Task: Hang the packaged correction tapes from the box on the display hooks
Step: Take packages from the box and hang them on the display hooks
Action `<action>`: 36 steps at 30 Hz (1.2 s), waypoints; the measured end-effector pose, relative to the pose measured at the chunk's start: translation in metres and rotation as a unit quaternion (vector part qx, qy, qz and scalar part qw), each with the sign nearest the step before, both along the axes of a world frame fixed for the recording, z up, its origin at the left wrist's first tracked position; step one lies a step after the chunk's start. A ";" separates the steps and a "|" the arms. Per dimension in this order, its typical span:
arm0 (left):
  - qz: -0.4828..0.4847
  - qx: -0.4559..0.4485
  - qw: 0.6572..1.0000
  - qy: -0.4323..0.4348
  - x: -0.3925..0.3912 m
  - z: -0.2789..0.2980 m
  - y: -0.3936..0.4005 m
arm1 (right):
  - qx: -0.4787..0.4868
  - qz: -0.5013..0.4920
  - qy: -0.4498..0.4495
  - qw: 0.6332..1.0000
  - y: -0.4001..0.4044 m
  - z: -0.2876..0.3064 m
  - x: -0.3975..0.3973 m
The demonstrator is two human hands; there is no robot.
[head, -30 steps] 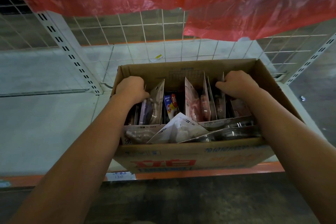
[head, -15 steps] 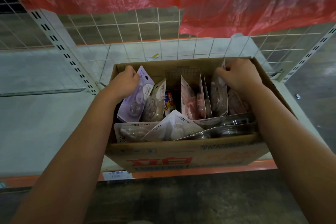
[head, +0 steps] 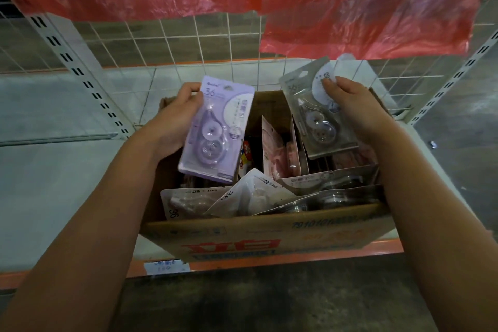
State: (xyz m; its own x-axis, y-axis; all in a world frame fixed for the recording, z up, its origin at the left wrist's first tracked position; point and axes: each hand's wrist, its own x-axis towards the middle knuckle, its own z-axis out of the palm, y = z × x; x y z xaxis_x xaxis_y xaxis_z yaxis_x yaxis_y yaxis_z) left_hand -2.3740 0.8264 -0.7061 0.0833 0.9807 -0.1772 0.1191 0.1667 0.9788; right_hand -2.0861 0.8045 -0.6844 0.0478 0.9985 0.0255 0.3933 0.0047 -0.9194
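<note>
Holding one pack in each hand above the open cardboard box (head: 258, 234), I have both cards lifted clear of the stock below; my left hand (head: 175, 118) grips the purple correction tape pack (head: 215, 129) by its left edge, fingers curled behind the card and thumb on the front, so the printed face and the hang hole at the top stay readable. My right hand (head: 350, 105) pinches the grey correction tape pack (head: 315, 113) near its upper right – tilted, its lower end just over the pink packs (head: 280, 153) standing in the box. More packs lie flat along the near side; the box sits on the white shelf (head: 54, 170) against the wire grid (head: 188, 40), under red plastic sheets (head: 350, 3). I can't make out any hooks – they're probably higher up.
</note>
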 end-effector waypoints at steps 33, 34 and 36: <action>-0.013 -0.067 0.982 -0.177 -0.004 0.062 -0.034 | -0.116 -0.042 0.345 0.930 -0.022 0.070 0.000; -0.013 -0.070 0.981 -0.180 -0.005 0.075 -0.039 | -0.127 -0.036 0.340 0.931 -0.028 0.081 -0.003; -0.021 -0.079 0.980 -0.180 -0.004 0.100 -0.050 | -0.147 -0.029 0.338 0.929 -0.042 0.100 -0.009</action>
